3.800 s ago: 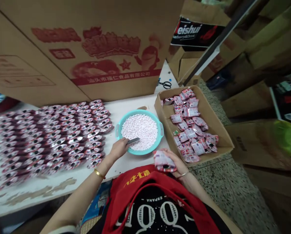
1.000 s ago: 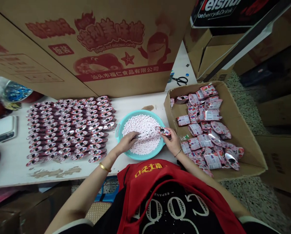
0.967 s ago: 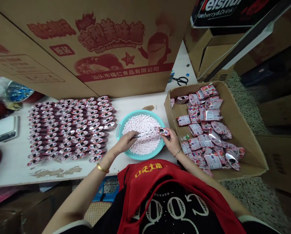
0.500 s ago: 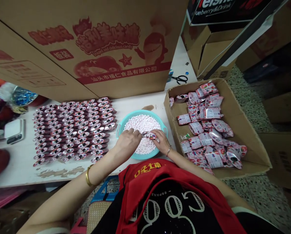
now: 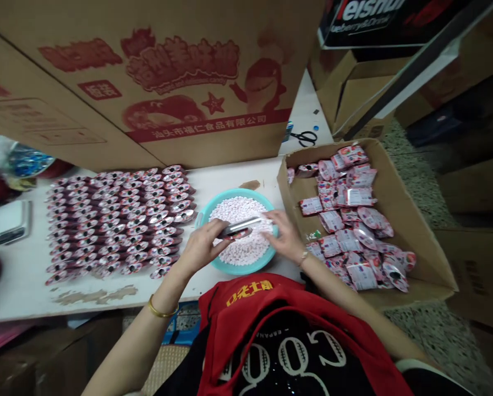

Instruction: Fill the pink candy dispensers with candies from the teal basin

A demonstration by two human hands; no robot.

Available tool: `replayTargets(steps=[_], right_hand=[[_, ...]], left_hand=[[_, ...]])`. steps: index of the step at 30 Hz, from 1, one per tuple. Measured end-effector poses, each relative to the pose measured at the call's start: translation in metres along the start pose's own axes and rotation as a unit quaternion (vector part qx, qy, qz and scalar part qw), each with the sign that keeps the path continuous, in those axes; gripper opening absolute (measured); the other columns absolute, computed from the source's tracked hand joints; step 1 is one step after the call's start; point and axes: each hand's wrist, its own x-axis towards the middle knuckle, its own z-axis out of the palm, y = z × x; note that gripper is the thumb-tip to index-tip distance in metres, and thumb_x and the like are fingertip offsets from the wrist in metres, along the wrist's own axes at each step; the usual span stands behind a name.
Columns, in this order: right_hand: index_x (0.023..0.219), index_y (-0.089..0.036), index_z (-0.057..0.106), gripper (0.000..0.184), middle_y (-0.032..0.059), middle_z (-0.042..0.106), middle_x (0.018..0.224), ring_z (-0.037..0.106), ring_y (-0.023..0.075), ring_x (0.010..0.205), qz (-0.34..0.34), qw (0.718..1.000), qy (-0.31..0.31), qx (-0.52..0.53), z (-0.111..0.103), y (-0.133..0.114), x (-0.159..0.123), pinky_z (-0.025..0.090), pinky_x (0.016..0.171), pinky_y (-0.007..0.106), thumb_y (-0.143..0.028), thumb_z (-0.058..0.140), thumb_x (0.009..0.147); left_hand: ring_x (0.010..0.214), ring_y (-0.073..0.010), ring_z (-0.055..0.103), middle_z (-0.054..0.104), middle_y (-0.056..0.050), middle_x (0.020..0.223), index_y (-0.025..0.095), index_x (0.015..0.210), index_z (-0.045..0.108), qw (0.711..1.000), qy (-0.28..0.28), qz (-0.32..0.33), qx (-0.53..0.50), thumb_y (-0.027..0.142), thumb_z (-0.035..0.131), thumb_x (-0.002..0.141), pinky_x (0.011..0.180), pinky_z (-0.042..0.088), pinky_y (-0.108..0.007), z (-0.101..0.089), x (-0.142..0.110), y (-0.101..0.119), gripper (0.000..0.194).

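A pink and silver candy pouch (image 5: 239,226) is pinched in my left hand (image 5: 205,242), its long silvery edge pointing right over the bowl. My right hand (image 5: 285,235) is at the bowl's right side, close to the pouch's far end. Its thumb and fingers are apart, with a pale blur between them that I cannot make out. Below both hands, a turquoise bowl (image 5: 217,265) holds many small white and pinkish candies (image 5: 238,206).
Rows of upright pouches (image 5: 118,220) stand left of the bowl. To the right, an open cardboard box (image 5: 420,231) holds loose pouches. A large printed carton (image 5: 180,110) rises behind. Scissors (image 5: 304,137) lie at the back; a small scale (image 5: 11,220) sits far left.
My right hand has moved right, away from the pouch, and spread its fingers. My left hand has shifted left and down, and the pouch now shows a long silvery edge.
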Motion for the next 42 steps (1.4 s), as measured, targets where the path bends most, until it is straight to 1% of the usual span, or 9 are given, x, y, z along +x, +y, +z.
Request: replayTargets(steps=[3,6,10,15,20,23,28,35,42], right_hand=[[0.124,-0.02,0.054,0.043,0.014,0.053,0.114,0.057,0.0257,0.101,0.144,0.971,0.103,-0.162,-0.054,0.039,0.017,0.048,0.09,0.041,-0.043,0.052,0.088],[0.134,-0.014,0.046,0.06,0.022,0.049,0.122,0.057,0.0335,0.106,0.293,0.901,-0.013,-0.321,-0.082,0.091,0.031,0.046,0.09,0.046,-0.043,0.06,0.083],[0.135,-0.016,0.046,0.073,0.0257,0.046,0.129,0.058,0.0379,0.109,0.415,0.794,-0.164,-0.414,-0.07,0.135,0.043,0.047,0.085,0.046,-0.053,0.067,0.075],[0.127,-0.014,0.05,0.055,0.0268,0.05,0.122,0.062,0.0343,0.106,0.415,0.76,-0.156,-0.476,-0.047,0.147,0.048,0.049,0.077,0.04,-0.044,0.061,0.082],[0.123,-0.014,0.049,0.046,0.0235,0.056,0.115,0.064,0.0315,0.096,0.387,0.788,-0.132,-0.46,-0.061,0.146,0.033,0.049,0.075,0.04,-0.032,0.059,0.082],[0.114,-0.014,0.053,0.039,0.0147,0.063,0.098,0.064,0.0281,0.088,0.394,0.831,-0.022,-0.392,-0.078,0.142,0.018,0.049,0.076,0.041,-0.03,0.059,0.08],[0.116,-0.021,0.049,0.05,0.0043,0.063,0.094,0.063,0.0198,0.078,0.352,0.907,0.231,-0.007,-0.091,0.099,0.004,0.054,0.067,0.036,-0.041,0.065,0.073],[0.106,-0.028,0.054,0.038,0.0042,0.064,0.12,0.065,0.0227,0.102,0.296,0.886,0.075,0.349,-0.047,0.005,-0.009,0.058,0.08,0.039,-0.037,0.07,0.074],[0.11,-0.026,0.052,0.051,0.0008,0.071,0.101,0.069,0.0182,0.08,0.382,0.841,0.024,0.382,-0.015,0.006,-0.031,0.059,0.072,0.036,-0.034,0.079,0.067]], left_hand=[[0.094,-0.0186,0.058,0.061,-0.006,0.102,0.021,0.113,0.055,0.989,0.101,-0.104,0.033,0.04,0.056,0.087,0.081,0.048,-0.029,-0.016,-0.025,-0.04,0.032],[0.096,-0.0203,0.058,0.06,-0.007,0.105,0.02,0.111,0.056,0.962,0.144,-0.217,0.083,0.045,0.058,0.084,0.082,0.048,-0.03,-0.021,-0.056,-0.093,0.037],[0.098,-0.0218,0.059,0.06,-0.007,0.111,0.021,0.113,0.058,0.947,0.061,-0.293,0.121,0.045,0.058,0.082,0.08,0.047,-0.03,-0.001,-0.077,-0.152,0.039],[0.1,-0.0225,0.059,0.059,-0.009,0.116,0.023,0.121,0.057,0.935,-0.012,-0.32,0.152,0.039,0.053,0.085,0.074,0.046,-0.028,0.028,-0.066,-0.181,0.039],[0.103,-0.0259,0.058,0.058,-0.013,0.117,0.019,0.121,0.056,0.923,0.095,-0.333,0.17,0.044,0.051,0.087,0.079,0.047,-0.033,0.033,-0.067,-0.172,0.042],[0.104,-0.0245,0.057,0.061,-0.011,0.11,0.019,0.119,0.056,0.942,0.139,-0.275,0.134,0.042,0.045,0.091,0.087,0.046,-0.034,0.03,-0.071,-0.149,0.038],[0.105,-0.0234,0.056,0.062,-0.009,0.107,0.023,0.118,0.058,0.981,-0.042,-0.164,0.096,0.029,0.046,0.091,0.09,0.045,-0.035,0.05,-0.049,-0.1,0.03],[0.107,-0.0256,0.053,0.059,-0.012,0.109,0.019,0.115,0.057,0.982,-0.094,-0.167,0.01,0.018,0.041,0.091,0.094,0.043,-0.04,0.137,0.022,-0.069,0.029],[0.105,-0.0199,0.057,0.061,-0.009,0.116,0.019,0.12,0.052,0.986,-0.077,-0.121,-0.09,0.025,0.046,0.091,0.095,0.046,-0.034,0.162,0.037,-0.061,0.03]])
